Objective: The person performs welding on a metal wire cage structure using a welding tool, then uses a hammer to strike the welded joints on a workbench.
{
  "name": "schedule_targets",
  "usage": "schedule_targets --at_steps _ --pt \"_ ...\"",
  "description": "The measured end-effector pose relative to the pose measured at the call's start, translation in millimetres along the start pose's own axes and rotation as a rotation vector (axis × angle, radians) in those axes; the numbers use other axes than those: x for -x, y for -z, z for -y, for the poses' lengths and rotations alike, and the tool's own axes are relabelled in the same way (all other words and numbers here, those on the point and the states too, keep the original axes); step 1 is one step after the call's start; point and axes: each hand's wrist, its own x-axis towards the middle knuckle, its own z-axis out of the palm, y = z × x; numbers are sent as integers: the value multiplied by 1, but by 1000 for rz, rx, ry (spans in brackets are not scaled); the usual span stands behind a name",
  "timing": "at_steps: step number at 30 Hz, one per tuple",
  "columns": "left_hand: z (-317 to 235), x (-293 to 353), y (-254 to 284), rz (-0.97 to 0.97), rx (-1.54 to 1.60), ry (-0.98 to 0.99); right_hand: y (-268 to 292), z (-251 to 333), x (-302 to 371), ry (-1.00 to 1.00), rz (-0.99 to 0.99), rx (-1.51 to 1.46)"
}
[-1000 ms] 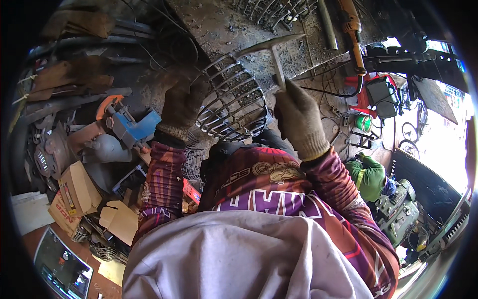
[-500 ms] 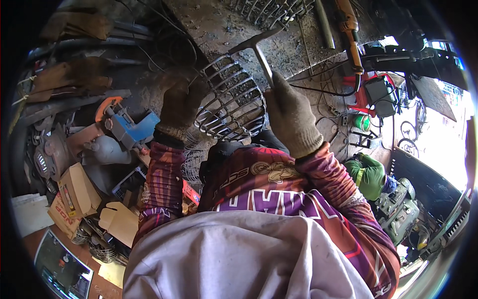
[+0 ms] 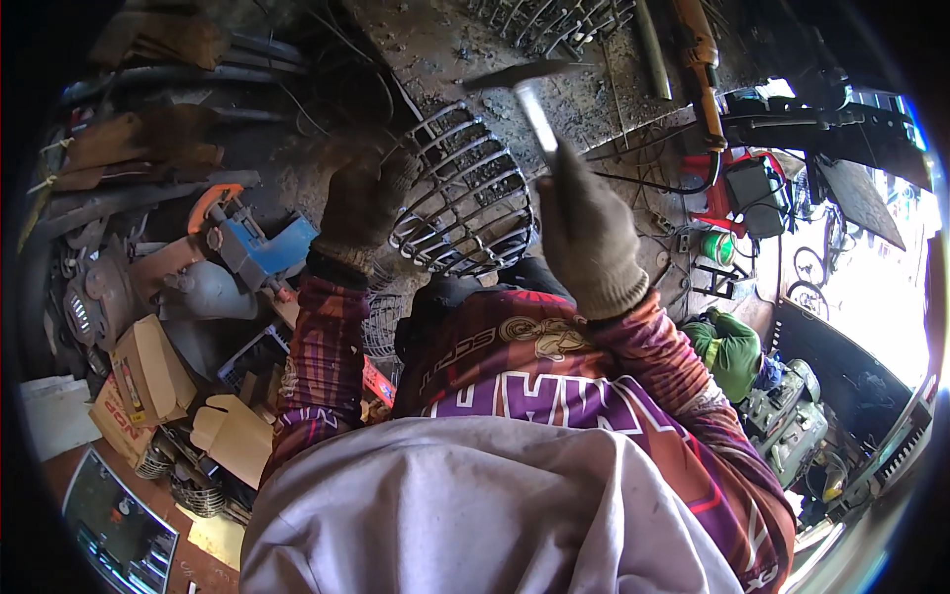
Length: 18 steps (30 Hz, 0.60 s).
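Note:
My right hand (image 3: 597, 233), in a grubby knitted work glove, is closed around the handle of a chipping hammer (image 3: 537, 121). The hammer's long dark head is blurred and hovers above the far end of a rounded steel-bar cage (image 3: 473, 193). That cage, made of curved rods crossed by thinner ones, lies tilted between my hands, close to my lap. My left hand (image 3: 358, 203), also gloved, is closed at the cage's left edge and steadies it. Shadow hides the left fingertips.
Ahead is a dirty metal bench (image 3: 435, 54) strewn with debris. It bears another barred piece (image 3: 564, 25), a pipe (image 3: 653, 49) and an orange corded power tool (image 3: 700, 59). At left stand a blue machine (image 3: 272, 247) and cardboard boxes (image 3: 153, 371); a green spool (image 3: 718, 247) sits at right.
The hammer head has swung slightly up and right and is now blurred. My right hand has shifted a little right. My left hand keeps its hold on the cage.

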Motion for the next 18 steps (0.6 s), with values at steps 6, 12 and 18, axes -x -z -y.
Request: schedule_targets --at_steps 6,12,18 --pt "4 1 6 146 -153 153 2 1 -2 45 -97 -19" --pt "-4 2 4 100 -81 107 4 -1 -4 1 -16 -23" --pt "-3 2 2 115 -95 158 1 -18 0 -100 -18 -399"
